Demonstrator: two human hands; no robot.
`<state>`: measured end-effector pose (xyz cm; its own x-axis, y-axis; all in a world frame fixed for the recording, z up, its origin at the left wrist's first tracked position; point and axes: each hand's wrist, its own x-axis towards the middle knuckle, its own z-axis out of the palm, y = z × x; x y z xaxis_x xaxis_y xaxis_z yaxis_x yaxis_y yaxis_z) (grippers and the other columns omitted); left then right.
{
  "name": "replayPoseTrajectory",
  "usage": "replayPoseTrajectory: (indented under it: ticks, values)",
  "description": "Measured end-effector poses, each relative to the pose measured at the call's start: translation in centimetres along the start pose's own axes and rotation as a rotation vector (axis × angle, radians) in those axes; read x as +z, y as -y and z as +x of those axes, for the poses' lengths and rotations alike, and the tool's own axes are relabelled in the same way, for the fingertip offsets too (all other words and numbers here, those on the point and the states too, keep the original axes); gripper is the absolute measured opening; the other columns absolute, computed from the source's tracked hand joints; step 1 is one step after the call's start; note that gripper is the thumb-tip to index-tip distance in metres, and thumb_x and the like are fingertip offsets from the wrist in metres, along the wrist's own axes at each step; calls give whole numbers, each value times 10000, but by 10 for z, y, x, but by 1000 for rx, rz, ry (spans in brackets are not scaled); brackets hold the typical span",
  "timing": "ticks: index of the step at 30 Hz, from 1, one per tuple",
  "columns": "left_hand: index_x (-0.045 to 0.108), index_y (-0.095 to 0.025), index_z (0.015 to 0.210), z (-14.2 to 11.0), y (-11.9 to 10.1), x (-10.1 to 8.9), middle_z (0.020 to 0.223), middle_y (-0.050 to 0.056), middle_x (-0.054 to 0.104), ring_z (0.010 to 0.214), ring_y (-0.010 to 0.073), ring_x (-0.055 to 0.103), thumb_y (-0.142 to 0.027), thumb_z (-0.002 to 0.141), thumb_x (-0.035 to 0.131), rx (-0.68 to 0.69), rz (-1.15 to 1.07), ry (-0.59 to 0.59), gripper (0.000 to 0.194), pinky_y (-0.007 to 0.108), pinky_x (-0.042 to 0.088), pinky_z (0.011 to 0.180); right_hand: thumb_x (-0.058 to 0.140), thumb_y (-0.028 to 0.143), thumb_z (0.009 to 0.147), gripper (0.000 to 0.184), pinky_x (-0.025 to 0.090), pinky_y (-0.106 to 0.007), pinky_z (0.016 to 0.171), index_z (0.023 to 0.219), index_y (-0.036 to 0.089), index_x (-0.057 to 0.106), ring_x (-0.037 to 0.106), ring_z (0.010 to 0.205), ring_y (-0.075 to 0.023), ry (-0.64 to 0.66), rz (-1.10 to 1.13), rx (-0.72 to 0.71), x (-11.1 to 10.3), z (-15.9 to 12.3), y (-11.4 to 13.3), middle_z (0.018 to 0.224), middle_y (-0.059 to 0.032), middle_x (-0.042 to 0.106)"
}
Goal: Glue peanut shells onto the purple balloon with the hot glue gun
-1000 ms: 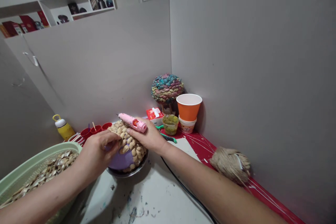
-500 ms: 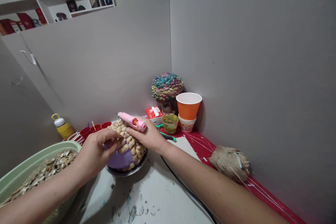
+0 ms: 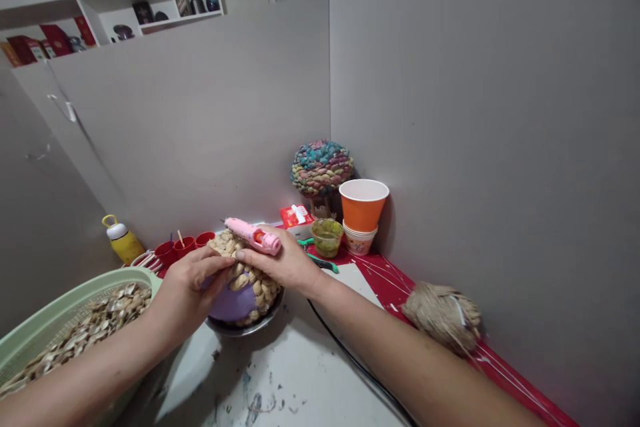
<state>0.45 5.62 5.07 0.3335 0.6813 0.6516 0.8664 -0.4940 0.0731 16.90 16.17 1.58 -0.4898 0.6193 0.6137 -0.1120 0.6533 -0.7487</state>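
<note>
A purple rounded form, partly covered with peanut shells, rests in a shallow metal bowl. My left hand is at its left side, with thumb and fingertips closed on a peanut shell against the surface; the fingers mostly hide that shell. A pink glue gun is in my right hand, its nozzle pointing to the left over the top of the form. The right thumb presses on the shells close to the left fingertips.
At left stands a green basket of shell halves. Behind are red cups, a yellow bottle, a colourful mushroom-shaped piece, a plastic tub, green-handled pliers and orange cups. Twine lies right; a black cable crosses the board.
My right thumb has shifted slightly left and down, nearer the left fingertips. Both hands stay on the form, and the whole view has shifted a little.
</note>
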Motion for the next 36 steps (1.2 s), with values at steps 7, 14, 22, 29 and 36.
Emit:
replayPoseTrajectory:
  ticks: [7,14,22,29,36]
  values:
    - [665,-171,845,2,-3,-2,724,19,700,653,141,643,-117,836,586,-63,-4,22,96,224,490,608,716,274,773,218,385,-262,625,703,186,529,432,653,-134,20,-45,7,0,1,1,681,43,487]
    - [620,-188,725,2,-2,-8,677,-14,623,621,124,558,-187,862,574,-233,-155,105,144,231,437,594,699,242,775,161,388,-263,648,740,172,558,449,671,-136,47,-32,4,0,0,3,705,37,502]
    - [623,-200,754,-7,6,-10,706,-13,569,681,157,541,-315,847,597,-473,-234,36,150,280,434,655,683,285,783,144,414,-281,676,793,174,592,490,705,-158,60,-1,5,0,-1,4,752,9,558]
    - [625,-204,728,-6,1,-11,850,31,632,844,200,598,-304,826,585,-455,-230,47,145,343,447,818,676,327,782,176,414,-280,673,786,177,584,478,706,-159,72,14,11,1,-1,2,741,11,542]
    - [634,-199,766,-5,-3,-7,764,11,667,740,176,606,-237,798,594,-406,-190,56,64,305,467,703,683,315,778,181,408,-276,677,773,181,562,465,699,-150,58,15,3,2,-1,0,733,23,519]
